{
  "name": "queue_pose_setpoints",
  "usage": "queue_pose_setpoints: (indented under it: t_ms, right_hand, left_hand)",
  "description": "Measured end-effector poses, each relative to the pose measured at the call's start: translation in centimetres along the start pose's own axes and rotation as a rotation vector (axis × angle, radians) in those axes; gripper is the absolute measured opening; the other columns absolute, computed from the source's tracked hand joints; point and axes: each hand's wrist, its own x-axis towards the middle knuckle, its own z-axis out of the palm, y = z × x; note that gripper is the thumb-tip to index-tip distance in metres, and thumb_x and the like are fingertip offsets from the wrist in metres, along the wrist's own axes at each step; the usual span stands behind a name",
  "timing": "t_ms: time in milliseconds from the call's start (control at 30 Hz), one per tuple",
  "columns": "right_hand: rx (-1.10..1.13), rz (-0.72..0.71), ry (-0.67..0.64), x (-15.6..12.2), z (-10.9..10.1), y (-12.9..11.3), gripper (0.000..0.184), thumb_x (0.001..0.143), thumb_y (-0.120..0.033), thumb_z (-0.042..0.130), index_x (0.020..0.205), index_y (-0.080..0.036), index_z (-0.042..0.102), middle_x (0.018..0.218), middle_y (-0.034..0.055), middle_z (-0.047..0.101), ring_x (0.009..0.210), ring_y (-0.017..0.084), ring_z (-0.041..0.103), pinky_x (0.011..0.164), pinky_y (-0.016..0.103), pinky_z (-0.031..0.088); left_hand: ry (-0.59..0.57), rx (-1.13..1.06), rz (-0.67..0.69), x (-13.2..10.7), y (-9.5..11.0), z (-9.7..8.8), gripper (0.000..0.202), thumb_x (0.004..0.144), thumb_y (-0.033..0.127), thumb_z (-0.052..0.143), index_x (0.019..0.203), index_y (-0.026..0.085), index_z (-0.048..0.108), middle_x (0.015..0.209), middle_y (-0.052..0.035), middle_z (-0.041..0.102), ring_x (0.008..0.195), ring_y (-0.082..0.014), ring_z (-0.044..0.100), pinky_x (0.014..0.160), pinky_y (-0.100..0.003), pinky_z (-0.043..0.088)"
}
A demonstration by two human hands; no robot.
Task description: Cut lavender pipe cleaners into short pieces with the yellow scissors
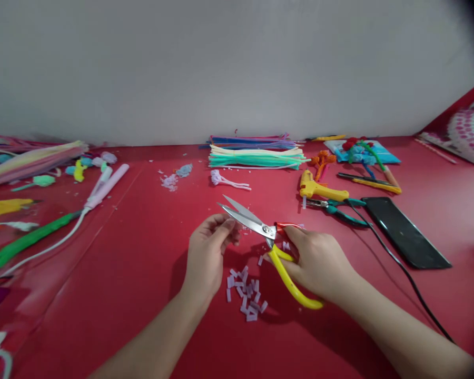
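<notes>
My right hand (314, 255) grips a pair of scissors (249, 220) with one yellow and one red handle. The blades are parted and point up and to the left. Just beside them is my left hand (209, 245), its thumb pressed against the curled fingers; whatever it pinches is hidden. Below the two hands, several short lilac pieces (247, 292) lie in a loose heap on the red table (142, 316). A few similar bits rest under the scissors. Beyond the blades lies a pale lilac pipe-cleaner piece (229, 181) with a curled head and thin stems.
Bundled pipe cleaners (256, 157) lie along the wall. To the right are a yellow glue gun (319, 189) with a black cord, green-handled pliers (342, 210) and a black phone (406, 231). At left, a pink corded tool (105, 189) lies near a green stick (35, 237).
</notes>
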Motion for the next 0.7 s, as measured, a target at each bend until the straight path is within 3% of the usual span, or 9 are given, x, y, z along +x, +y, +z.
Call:
queue_pose_setpoints:
  t_ms: [233,700]
  right_hand:
    - [-0.036,-0.048,-0.025,-0.18,0.50,0.20,0.041,0.071,-0.055,0.034,0.083,-0.019,0.050,0.060,0.0020,0.057,0.050,0.014,0.050,0.045,0.024,0.018]
    - [-0.033,-0.085,-0.026,-0.47,1.04,-0.20,0.035,0.072,-0.052,0.034,0.074,-0.019,0.046,0.054,0.0007,0.054,0.044,0.013,0.048,0.043,0.024,0.015]
  left_hand:
    - [0.030,-0.022,0.047,-0.10,0.61,-0.11,0.008,0.069,0.017,0.052,0.075,0.014,0.055,0.065,-0.0003,0.054,0.054,-0.0073,0.050,0.051,-0.019,0.040]
    - [0.036,0.004,0.073,-0.80,0.88,0.42,0.006,0.070,0.021,0.050,0.070,0.015,0.052,0.062,0.0000,0.048,0.054,-0.0075,0.044,0.054,-0.020,0.038]
